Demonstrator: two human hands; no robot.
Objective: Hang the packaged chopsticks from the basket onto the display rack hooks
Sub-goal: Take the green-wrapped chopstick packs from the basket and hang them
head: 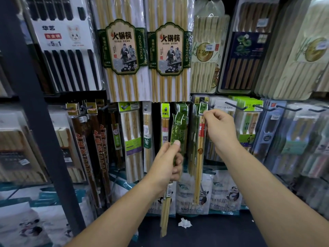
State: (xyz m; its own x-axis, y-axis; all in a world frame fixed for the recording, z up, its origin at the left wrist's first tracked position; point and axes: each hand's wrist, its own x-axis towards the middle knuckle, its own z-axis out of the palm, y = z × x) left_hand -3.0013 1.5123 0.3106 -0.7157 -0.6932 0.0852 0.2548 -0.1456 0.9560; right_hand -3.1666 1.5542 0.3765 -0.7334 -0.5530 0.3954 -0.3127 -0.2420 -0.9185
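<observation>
My left hand (pixel 169 161) grips a bundle of green-headed chopstick packets (pixel 178 129) upright in front of the rack, their bamboo ends hanging below my wrist. My right hand (pixel 220 129) pinches the green top of another chopstick packet (pixel 201 139) right at a black hook (pixel 204 102) of the lower row, where several like packets hang. Whether the packet's hole sits on the hook is hidden by my fingers. The basket is out of view.
Large hot-pot chopstick packs (pixel 122 50) hang in the upper row. More packets fill the lower hooks on both sides, with bare black hook ends (pixel 235 106) at right. A dark metal post (pixel 35 111) stands at left. Bagged goods (pixel 192 193) and a crumpled paper (pixel 185 223) lie below.
</observation>
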